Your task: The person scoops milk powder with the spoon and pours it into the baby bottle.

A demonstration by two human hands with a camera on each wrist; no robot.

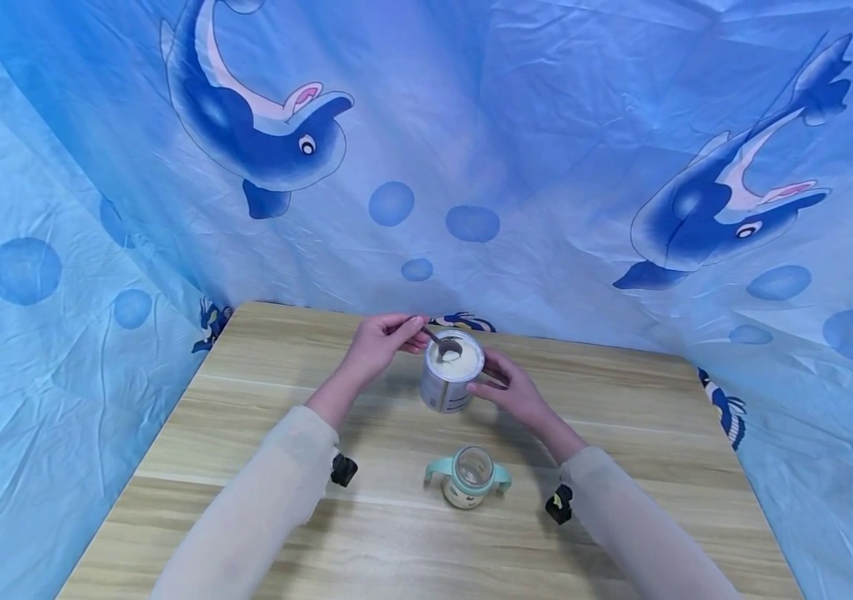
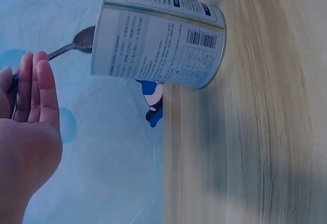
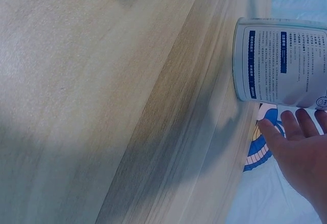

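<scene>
My left hand [image 1: 384, 339] pinches the handle of a dark metal spoon [image 2: 84, 39] between thumb and fingers. In the head view the spoon's bowl is at the mouth of an open powder can [image 1: 444, 395], over pale powder [image 1: 464, 361]; the bowl seems to carry some powder. The can stands upright on the table, its printed label [image 3: 286, 66] plain in the right wrist view. From the right side, my right hand [image 1: 514, 389] holds the can, thumb toward the front and fingers round the far side. Nearer me stands a lidless baby bottle [image 1: 464, 493] with mint-green handles.
The wood-grain table [image 1: 396, 550] has its far edge just behind the can. A blue cloth backdrop [image 1: 546, 167] printed with dolphins rises behind and along both sides. The bottle stands between my two forearms. A small black device sits at each wrist.
</scene>
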